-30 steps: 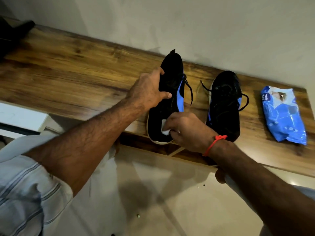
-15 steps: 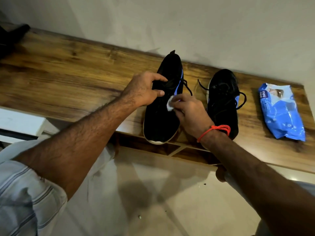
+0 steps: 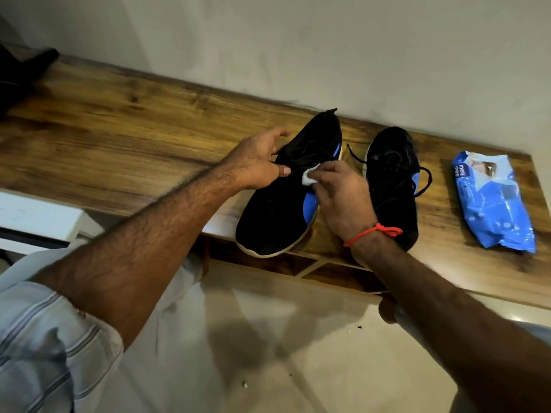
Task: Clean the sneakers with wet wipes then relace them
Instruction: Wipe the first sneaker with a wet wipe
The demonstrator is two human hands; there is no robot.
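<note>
A dark object (image 3: pixel 21 76) lies at the far left end of the table (image 3: pixel 119 138), well apart from both hands. A striped sleeve (image 3: pixel 44 347) covers the left upper arm.

The left hand (image 3: pixel 253 165) rests on the outer side of the left sneaker (image 3: pixel 286 198), near its laces. Its fingers are spread and relaxed; the thumb lies against the upper. It grips nothing.

The left sneaker is black with a blue side panel and a pale sole. It lies between the two hands, with its toe overhanging the near table edge.

The right hand (image 3: pixel 340 195) pinches a wipe (image 3: pixel 399 177) between fingertips and thumb. The wipe is small, white and bunched, and it touches the sneaker's upper beside the laces, just right of the left thumb. A red thread (image 3: pixel 372 234) circles the right wrist.

The right sneaker (image 3: pixel 393 177) stands just right of the right hand, partly hidden by the wrist. Its black lace (image 3: pixel 423 183) hangs loose on both sides.

A blue wipes pack (image 3: pixel 492 204) lies on the table further right, apart from the right sneaker.
</note>
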